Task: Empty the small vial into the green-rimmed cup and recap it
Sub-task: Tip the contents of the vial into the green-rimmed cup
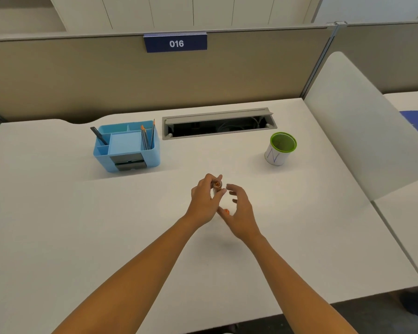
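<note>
White desk (130,225); left hand (203,201) holds vial (217,186) (contents unclear).

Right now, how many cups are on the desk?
1: the green-rimmed cup stands at the far right of the desk, beyond the right hand. None looks hidden.

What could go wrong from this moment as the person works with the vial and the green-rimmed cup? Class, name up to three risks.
1. The small vial is pinched in the left hand over bare desk, well short of the green-rimmed cup; tilting early could spill its orange contents.
2. Something small and orange, possibly the cap, sits by the right hand; it might roll away.
3. The cup is light-looking; a reaching hand could tip it.
</note>
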